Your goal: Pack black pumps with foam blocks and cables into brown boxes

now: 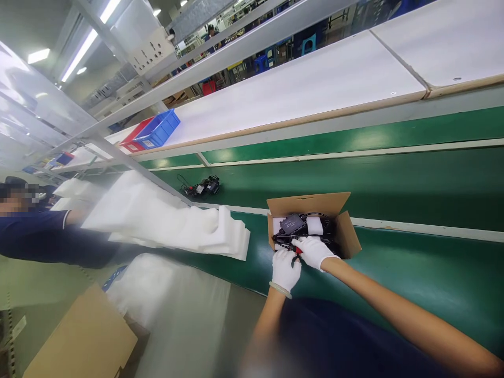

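Observation:
An open cardboard box stands on the green work surface. Inside it are a black boxy device, a white foam block and black cables. At the box's near edge my left hand, in a white glove, is closed on a black cable. My right hand, also gloved, reaches over the near side with its fingers bent against a red connector on the cable. Parts of the cable are hidden beneath the fingers.
Left of the box lie stacked white foam sheets, with a co-worker's arm at them. Black devices with cables lie behind. A blue bin and red bin sit on the white shelf. A large carton stands lower left.

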`<state>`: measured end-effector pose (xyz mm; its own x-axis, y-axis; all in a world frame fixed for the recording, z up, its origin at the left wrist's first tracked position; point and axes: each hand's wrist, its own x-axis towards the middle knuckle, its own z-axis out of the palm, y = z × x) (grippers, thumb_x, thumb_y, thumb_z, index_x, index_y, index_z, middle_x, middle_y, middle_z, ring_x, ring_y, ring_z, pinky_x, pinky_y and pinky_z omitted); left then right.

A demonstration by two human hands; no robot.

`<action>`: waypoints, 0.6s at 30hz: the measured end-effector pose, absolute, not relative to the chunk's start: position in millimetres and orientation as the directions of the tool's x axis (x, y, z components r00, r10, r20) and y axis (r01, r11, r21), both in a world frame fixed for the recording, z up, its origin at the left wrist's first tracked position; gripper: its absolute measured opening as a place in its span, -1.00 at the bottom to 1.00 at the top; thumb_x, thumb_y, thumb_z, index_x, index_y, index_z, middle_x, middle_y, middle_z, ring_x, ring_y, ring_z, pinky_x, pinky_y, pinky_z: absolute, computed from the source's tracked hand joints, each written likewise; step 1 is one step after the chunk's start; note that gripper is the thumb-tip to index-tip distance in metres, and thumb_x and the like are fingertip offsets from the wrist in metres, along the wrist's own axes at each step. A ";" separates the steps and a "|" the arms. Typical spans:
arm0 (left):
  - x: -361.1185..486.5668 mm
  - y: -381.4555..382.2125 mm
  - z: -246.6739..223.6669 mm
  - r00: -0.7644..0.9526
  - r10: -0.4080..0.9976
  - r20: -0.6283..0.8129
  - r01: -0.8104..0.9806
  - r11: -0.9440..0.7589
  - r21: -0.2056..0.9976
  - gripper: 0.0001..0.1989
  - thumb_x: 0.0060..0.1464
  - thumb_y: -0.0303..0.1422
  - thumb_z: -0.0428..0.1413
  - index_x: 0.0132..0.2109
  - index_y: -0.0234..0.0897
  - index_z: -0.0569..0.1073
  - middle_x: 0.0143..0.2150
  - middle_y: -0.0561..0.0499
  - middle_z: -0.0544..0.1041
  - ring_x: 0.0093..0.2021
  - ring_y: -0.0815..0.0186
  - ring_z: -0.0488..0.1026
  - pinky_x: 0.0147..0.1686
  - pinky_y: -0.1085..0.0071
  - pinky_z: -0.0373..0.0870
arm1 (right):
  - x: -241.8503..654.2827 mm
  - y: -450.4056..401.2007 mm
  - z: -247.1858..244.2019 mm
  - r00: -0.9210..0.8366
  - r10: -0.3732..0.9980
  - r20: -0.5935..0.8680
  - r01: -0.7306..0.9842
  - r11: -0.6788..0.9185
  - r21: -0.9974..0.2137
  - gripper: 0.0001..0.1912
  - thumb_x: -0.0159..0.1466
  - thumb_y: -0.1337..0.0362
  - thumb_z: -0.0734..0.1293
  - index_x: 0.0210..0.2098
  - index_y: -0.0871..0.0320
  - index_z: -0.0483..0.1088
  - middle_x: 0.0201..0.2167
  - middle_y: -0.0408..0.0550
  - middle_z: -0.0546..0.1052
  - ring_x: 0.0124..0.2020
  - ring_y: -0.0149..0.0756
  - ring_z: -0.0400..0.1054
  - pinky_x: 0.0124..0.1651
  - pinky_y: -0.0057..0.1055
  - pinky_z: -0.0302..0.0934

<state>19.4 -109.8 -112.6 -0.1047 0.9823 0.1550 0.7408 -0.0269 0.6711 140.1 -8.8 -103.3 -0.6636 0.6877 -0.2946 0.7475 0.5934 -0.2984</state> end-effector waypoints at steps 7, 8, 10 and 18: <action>9.2 -111.7 -112.8 -0.083 0.990 0.116 0.786 -0.006 0.618 -0.50 -0.15 -0.53 0.04 0.03 -0.29 0.37 0.16 -0.23 0.31 0.23 -0.01 0.16 0.22 0.01 0.04 | 116.8 -14.3 -99.8 -0.547 0.801 -0.245 0.781 0.383 -0.493 -0.67 0.20 0.30 0.19 -0.06 0.20 0.35 -0.14 0.11 0.50 -0.13 -0.12 0.40 -0.08 -0.28 0.20; 9.4 -113.0 -113.7 -0.086 0.992 0.087 0.816 0.020 0.578 -0.46 -0.16 -0.52 0.05 0.06 -0.33 0.34 0.21 -0.26 0.25 0.25 -0.04 0.11 0.22 -0.01 0.03 | 114.8 -15.6 -100.2 -0.484 0.845 -0.226 0.773 0.293 -0.562 -0.68 0.21 0.28 0.18 -0.06 0.21 0.34 -0.13 0.10 0.50 -0.12 -0.14 0.39 -0.06 -0.29 0.20; 10.6 -115.8 -115.3 -0.090 0.996 0.024 0.868 0.067 0.492 -0.43 -0.16 -0.48 0.07 0.10 -0.38 0.30 0.21 -0.32 0.23 0.25 -0.10 0.08 0.16 -0.06 0.07 | 109.8 -19.6 -102.5 -0.397 0.895 -0.204 0.685 0.141 -0.714 -0.65 0.25 0.25 0.14 -0.01 0.22 0.28 -0.10 0.09 0.48 -0.12 -0.22 0.39 -0.06 -0.35 0.22; 13.4 -134.5 -122.5 -0.047 0.998 -0.033 0.859 0.058 0.509 -0.23 -0.12 -0.38 0.09 0.27 -0.43 0.08 0.17 -0.34 0.24 0.19 -0.09 0.12 0.12 0.00 0.15 | 89.4 -32.5 -114.0 -0.564 0.774 -0.289 0.796 0.417 -0.438 -0.69 0.30 0.33 0.10 0.01 0.25 0.26 -0.09 0.20 0.44 -0.19 -0.17 0.42 -0.09 -0.28 0.22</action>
<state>13.4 -134.5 -122.5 -0.0473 0.9983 -0.0332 0.8586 0.0576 0.5094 89.4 -32.5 -114.0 -0.5642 0.7735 -0.2887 0.7963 0.4174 -0.4378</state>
